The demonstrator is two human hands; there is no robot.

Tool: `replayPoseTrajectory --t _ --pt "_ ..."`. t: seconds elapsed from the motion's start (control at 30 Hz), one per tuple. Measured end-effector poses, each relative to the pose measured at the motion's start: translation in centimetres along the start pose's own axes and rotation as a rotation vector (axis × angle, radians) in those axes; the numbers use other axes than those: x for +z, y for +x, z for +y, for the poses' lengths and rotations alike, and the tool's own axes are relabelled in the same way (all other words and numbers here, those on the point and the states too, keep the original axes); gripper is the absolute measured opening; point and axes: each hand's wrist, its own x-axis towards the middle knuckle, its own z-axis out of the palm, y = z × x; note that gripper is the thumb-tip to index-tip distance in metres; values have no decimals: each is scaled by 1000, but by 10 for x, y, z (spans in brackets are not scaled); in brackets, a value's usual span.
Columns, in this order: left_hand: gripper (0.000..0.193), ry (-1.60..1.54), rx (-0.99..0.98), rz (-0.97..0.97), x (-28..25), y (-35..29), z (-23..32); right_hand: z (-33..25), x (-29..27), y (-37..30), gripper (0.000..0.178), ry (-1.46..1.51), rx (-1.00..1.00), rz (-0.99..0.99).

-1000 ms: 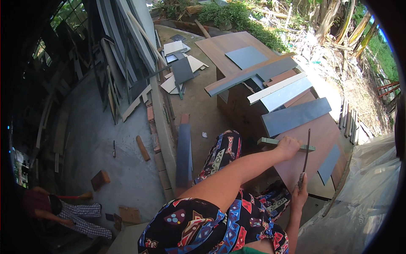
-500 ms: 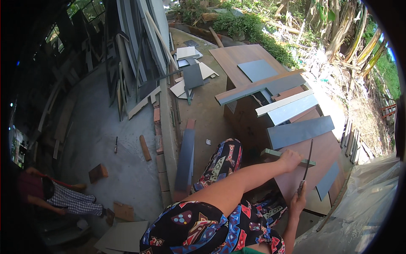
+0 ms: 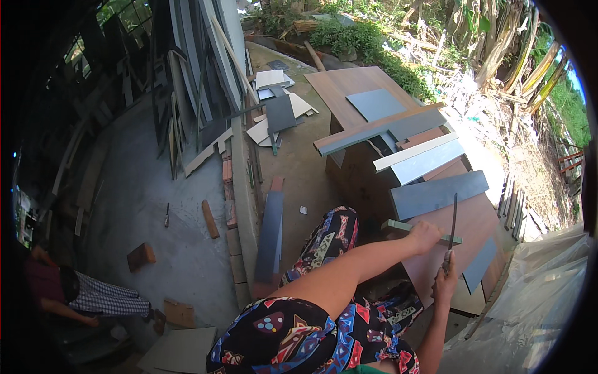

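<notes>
My left hand (image 3: pixel 426 237) is closed around a narrow green-edged strip (image 3: pixel 397 225) that lies across the brown wooden panel (image 3: pixel 430 265) in front of me. In my right hand (image 3: pixel 444 280) is a long, thin, dark-bladed tool (image 3: pixel 453 215), gripped by its handle and pointing away from me. Its blade passes over or against the strip, just right of my left hand; I cannot tell whether they touch. Beyond the strip lies a grey-blue board (image 3: pixel 440 194), and a smaller grey-blue piece (image 3: pixel 479 266) rests on the panel to the right.
Several board offcuts (image 3: pixel 408 126) cover the far part of the work surface. Clear plastic sheeting (image 3: pixel 529 299) hangs at the right. A low brick edge (image 3: pixel 233 240), a wood block (image 3: pixel 141 257) and leaning panels (image 3: pixel 205 56) are on the left. Another person (image 3: pixel 93 290) is at the lower left.
The dark-bladed tool and my right hand have moved a little forward, away from me, across the strip. My left hand keeps its hold on the strip. The whole view has shifted slightly.
</notes>
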Motion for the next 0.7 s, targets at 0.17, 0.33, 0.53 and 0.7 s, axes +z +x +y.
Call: replayPoseTrajectory --t 0.17,0.33,0.53,0.7 --pt "17 -13 26 17 -6 -7 7 19 9 39 62 -273 -164 74" --pt "16 -47 -33 11 -7 -5 0 7 8 -32 56 -68 -219 75" --pt "16 -69 -8 -24 -7 1 -2 8 -1 -119 57 -147 -142 104" --pt "17 -24 7 19 -11 -1 -1 -4 -6 -71 58 -102 -113 63"
